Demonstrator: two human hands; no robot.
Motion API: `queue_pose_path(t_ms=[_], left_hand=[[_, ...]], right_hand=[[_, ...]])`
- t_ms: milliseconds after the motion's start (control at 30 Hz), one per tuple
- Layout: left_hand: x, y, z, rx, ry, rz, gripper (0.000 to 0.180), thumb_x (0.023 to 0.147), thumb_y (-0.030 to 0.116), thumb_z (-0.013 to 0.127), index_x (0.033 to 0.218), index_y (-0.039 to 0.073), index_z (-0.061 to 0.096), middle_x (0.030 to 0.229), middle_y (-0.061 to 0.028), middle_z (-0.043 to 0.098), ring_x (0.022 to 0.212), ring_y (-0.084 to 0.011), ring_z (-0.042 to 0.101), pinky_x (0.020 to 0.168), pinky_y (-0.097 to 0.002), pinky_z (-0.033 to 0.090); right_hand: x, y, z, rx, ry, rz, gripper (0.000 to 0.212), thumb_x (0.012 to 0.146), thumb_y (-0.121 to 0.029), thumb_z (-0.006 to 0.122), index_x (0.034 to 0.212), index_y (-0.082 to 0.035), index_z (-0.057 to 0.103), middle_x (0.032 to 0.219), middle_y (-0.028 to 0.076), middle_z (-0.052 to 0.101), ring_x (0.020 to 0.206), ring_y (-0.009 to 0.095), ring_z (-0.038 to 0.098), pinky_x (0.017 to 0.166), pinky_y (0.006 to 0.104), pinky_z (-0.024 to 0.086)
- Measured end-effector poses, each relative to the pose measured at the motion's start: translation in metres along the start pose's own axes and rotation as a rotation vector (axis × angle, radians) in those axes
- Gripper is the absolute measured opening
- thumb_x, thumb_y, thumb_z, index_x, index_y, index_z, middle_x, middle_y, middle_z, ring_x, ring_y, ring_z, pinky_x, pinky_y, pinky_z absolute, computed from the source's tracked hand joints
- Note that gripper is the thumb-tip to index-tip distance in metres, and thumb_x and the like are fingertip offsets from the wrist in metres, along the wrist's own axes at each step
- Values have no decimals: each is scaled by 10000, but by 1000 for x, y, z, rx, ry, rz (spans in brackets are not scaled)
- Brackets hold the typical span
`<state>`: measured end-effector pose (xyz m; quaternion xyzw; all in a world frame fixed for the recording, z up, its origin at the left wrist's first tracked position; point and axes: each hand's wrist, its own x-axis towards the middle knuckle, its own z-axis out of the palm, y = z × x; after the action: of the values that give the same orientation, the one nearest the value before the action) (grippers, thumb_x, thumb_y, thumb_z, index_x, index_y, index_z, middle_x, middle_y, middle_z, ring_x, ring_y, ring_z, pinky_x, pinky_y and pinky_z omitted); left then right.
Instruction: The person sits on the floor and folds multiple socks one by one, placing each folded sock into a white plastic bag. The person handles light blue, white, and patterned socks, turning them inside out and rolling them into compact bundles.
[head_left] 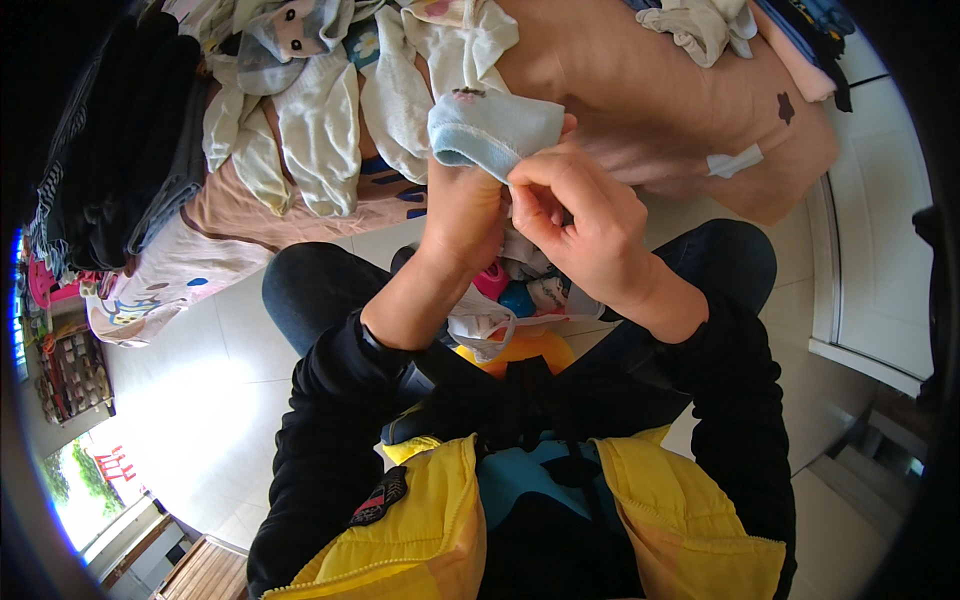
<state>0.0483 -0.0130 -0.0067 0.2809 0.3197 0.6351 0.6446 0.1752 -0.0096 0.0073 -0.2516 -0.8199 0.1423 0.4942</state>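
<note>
yellow vest (420,520) faces a held sock (510,120), brown cloth (640,110) and pale tiles (245,330).

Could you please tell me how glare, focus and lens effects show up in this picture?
Head view: white glare washes out part of the tiled floor at left; head view: the pale blue garment looks reasonably sharp; head view: the rim darkens into curved black corners, with blue fringing along the left edge.
</note>
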Motion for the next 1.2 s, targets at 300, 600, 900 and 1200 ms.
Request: queue_pose_path(t_ms=[300, 600, 900, 1200], left_hand=[[4, 0, -12, 578, -101, 325, 553, 839, 30, 686, 1301, -8, 385, 1016, -144, 656, 913, -243, 687, 772, -333, 558], [-4, 6, -5, 752, -304, 175, 616, 938, 81, 608, 1464, 59, 288, 1257, -133, 520, 1145, -193, 540, 965, -317, 448], [-1, -2, -9, 676, -274, 317, 384, 1083, 207, 378, 1425, 30, 379, 1228, -96, 524, 1145, -157, 497, 996, -279, 396], [1, -1, -10, 726, -187, 322, 375, 939, 22, 588, 1290, 29, 455, 1088, -115, 574, 999, -148, 537, 876, -278, 452]], right_hand=[[5, 0, -12, 107, -78, 109, 287, 787, -2, 732, 1027, -47, 581, 857, 58, 562, 638, 173, 578, 573, 272, 480], [13, 20, -21, 30, 74, 170, 245, 803, 13, 676, 1046, -20, 662, 979, 93, 617, 738, 213, 650, 627, 290, 520], [11, 17, -20, 71, 79, 246, 170, 840, 23, 708, 1007, 1, 685, 929, 87, 644, 698, 165, 663, 591, 273, 512], [9, 10, -19, -135, 87, -59, 213, 766, 57, 713, 966, 4, 662, 909, 103, 644, 725, 254, 670, 604, 314, 544]])
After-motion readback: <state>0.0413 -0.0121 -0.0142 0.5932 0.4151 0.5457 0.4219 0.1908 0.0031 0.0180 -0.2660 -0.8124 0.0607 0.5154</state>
